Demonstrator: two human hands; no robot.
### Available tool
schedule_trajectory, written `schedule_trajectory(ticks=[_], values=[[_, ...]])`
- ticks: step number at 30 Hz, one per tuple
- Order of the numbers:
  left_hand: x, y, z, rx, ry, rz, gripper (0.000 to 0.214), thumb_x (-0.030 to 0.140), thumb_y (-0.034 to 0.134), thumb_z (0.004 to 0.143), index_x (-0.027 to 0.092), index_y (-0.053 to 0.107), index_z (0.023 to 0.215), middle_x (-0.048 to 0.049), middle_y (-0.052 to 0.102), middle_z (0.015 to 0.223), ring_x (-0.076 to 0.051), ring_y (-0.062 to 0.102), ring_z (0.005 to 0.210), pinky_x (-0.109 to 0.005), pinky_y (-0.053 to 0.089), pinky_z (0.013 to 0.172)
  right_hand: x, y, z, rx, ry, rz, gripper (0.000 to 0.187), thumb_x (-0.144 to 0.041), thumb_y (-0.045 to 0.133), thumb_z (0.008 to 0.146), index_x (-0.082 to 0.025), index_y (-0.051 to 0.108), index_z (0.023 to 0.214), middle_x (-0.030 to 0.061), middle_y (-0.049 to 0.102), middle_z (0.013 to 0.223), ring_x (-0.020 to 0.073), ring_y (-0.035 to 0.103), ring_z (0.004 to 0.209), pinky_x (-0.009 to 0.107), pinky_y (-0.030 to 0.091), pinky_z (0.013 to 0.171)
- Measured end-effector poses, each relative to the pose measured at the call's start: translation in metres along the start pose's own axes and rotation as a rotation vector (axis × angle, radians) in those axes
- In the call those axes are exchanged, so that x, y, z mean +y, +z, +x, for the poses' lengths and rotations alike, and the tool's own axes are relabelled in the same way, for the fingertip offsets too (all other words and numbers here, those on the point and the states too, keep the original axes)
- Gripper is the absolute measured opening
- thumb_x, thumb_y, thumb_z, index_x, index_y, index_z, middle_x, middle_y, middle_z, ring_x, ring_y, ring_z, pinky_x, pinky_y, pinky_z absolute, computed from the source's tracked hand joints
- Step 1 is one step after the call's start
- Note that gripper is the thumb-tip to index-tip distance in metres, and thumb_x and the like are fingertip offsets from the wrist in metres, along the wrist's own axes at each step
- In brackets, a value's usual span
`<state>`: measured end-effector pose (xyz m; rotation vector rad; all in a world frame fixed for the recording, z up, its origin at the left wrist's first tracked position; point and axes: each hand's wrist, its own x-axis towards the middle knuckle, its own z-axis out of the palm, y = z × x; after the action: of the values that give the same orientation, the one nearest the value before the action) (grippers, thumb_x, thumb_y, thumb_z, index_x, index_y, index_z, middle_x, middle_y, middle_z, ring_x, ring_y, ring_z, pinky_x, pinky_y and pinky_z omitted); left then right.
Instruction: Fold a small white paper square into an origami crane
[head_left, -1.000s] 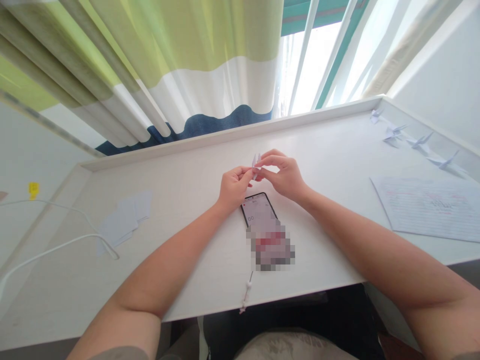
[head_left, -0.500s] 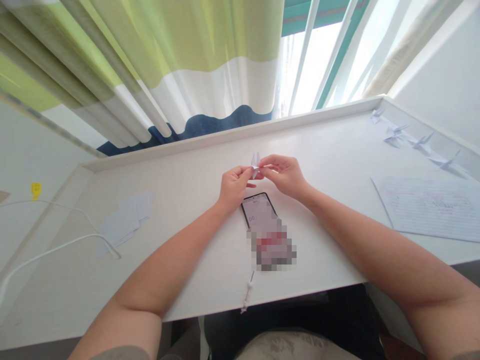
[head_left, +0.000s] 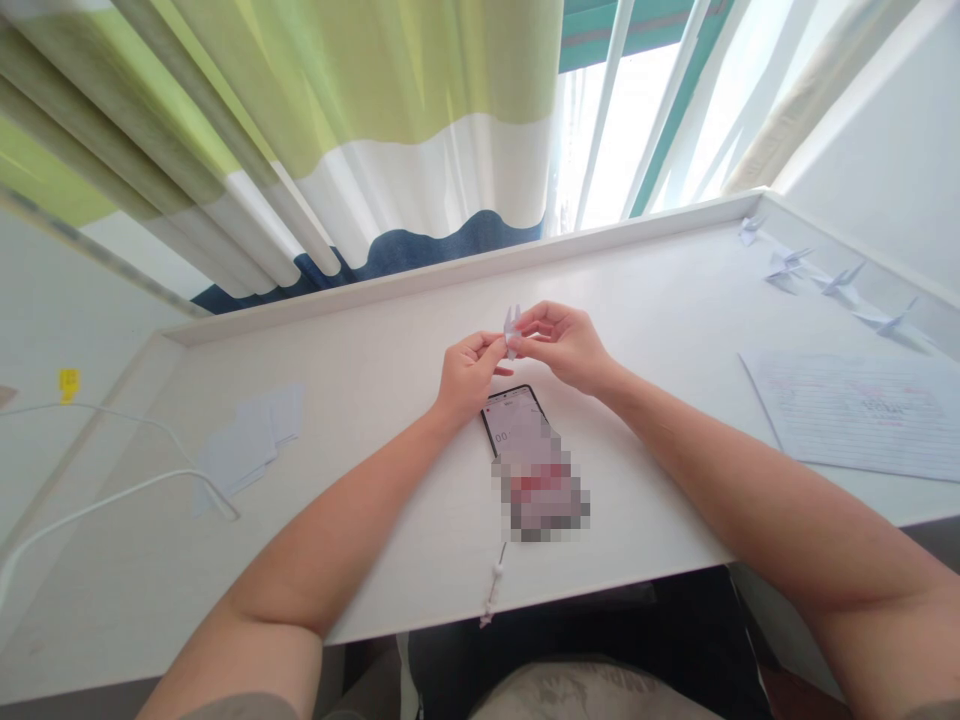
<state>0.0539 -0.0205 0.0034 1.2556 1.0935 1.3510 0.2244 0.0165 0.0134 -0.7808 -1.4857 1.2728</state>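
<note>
A small folded white paper figure (head_left: pixel 512 322), with two pointed strips standing up, is between my hands above the desk. My left hand (head_left: pixel 472 372) pinches its lower left side between thumb and fingers. From the right, my right hand (head_left: pixel 566 348) grips it with thumb and forefinger, the other fingers curled behind. Part of the paper is hidden by my fingertips. Just below the hands lies a phone (head_left: pixel 514 425), its lower part blurred out, with a beaded strap (head_left: pixel 491 590) hanging over the desk's front edge.
Several folded paper cranes (head_left: pixel 840 282) stand along the right rear edge of the white desk (head_left: pixel 375 345). A lined, written-on paper pad (head_left: pixel 862 415) lies at the right. At the left are blank paper sheets (head_left: pixel 244 440) and a white cable (head_left: pixel 127 485). Curtains (head_left: pixel 420 160) hang behind.
My right thumb and forefinger have shifted slightly left and closer onto the paper figure, covering more of it. The left hand stays nearly where it was.
</note>
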Motion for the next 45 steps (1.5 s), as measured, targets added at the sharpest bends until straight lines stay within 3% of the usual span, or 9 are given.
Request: schedule_trajectory(ticks=[9, 15, 21, 29, 39, 42, 45], values=[[0.0003, 0.0008, -0.001, -0.019, 0.003, 0.019, 0.046, 0.063, 0.08, 0.086, 0.018, 0.075, 0.093, -0.0073, 0.08, 0.088, -0.024, 0.081, 0.09, -0.029, 0.063, 0.065, -0.0013, 0.0006, 0.0009, 0.012, 0.015, 0.086, 0.054, -0.055, 0.101, 0.061, -0.023, 0.066, 0.087, -0.0013, 0.075, 0.077, 0.0179, 0.073, 0.07, 0.038, 0.064, 0.071], [-0.0026, 0.0006, 0.0003, 0.046, 0.045, 0.073, 0.045, 0.063, 0.075, 0.091, 0.019, 0.074, 0.095, -0.007, 0.08, 0.091, -0.022, 0.079, 0.092, -0.027, 0.064, 0.063, -0.0016, -0.0024, 0.0005, -0.032, 0.058, -0.016, 0.045, -0.062, 0.09, 0.077, -0.02, 0.076, 0.086, 0.005, 0.079, 0.082, 0.0206, 0.075, 0.079, 0.041, 0.064, 0.083], [-0.004, 0.0017, -0.0001, 0.051, 0.031, 0.095, 0.041, 0.058, 0.076, 0.091, 0.018, 0.074, 0.097, -0.0072, 0.081, 0.089, -0.021, 0.079, 0.089, -0.027, 0.063, 0.064, 0.0016, -0.0021, 0.0011, -0.013, 0.028, -0.072, 0.047, -0.063, 0.092, 0.071, -0.02, 0.077, 0.081, 0.0051, 0.078, 0.076, 0.022, 0.075, 0.075, 0.041, 0.064, 0.078], [0.0016, 0.003, -0.0031, 0.047, 0.022, 0.178, 0.042, 0.061, 0.073, 0.093, 0.019, 0.07, 0.093, -0.0073, 0.079, 0.087, -0.022, 0.079, 0.087, -0.024, 0.058, 0.058, 0.0001, -0.0029, 0.0024, -0.046, -0.013, -0.174, 0.047, -0.066, 0.085, 0.08, -0.02, 0.076, 0.082, 0.0048, 0.079, 0.081, 0.021, 0.073, 0.079, 0.041, 0.06, 0.085], [-0.0041, -0.0026, -0.0002, -0.004, 0.157, 0.246, 0.052, 0.07, 0.062, 0.097, 0.019, 0.066, 0.09, -0.0059, 0.076, 0.082, -0.017, 0.073, 0.078, -0.027, 0.06, 0.067, 0.0006, -0.0006, -0.0001, -0.145, 0.065, 0.029, 0.046, -0.062, 0.088, 0.079, -0.019, 0.074, 0.087, 0.0033, 0.075, 0.079, 0.0191, 0.071, 0.078, 0.037, 0.058, 0.081], [-0.0044, -0.0029, 0.0, -0.007, 0.16, 0.255, 0.051, 0.07, 0.064, 0.097, 0.019, 0.067, 0.091, -0.0059, 0.077, 0.082, -0.017, 0.074, 0.078, -0.028, 0.06, 0.069, 0.0016, 0.0001, 0.0006, -0.119, 0.039, 0.078, 0.047, -0.061, 0.089, 0.078, -0.021, 0.076, 0.097, 0.0027, 0.076, 0.082, 0.0187, 0.069, 0.077, 0.039, 0.058, 0.081], [-0.0037, -0.002, -0.0009, -0.011, 0.147, 0.259, 0.048, 0.067, 0.066, 0.096, 0.02, 0.07, 0.091, -0.0055, 0.077, 0.082, -0.018, 0.073, 0.078, -0.029, 0.06, 0.069, 0.0012, 0.0003, 0.0009, -0.094, 0.021, 0.056, 0.046, -0.063, 0.089, 0.077, -0.021, 0.076, 0.089, 0.0036, 0.076, 0.083, 0.02, 0.07, 0.078, 0.04, 0.059, 0.081]])
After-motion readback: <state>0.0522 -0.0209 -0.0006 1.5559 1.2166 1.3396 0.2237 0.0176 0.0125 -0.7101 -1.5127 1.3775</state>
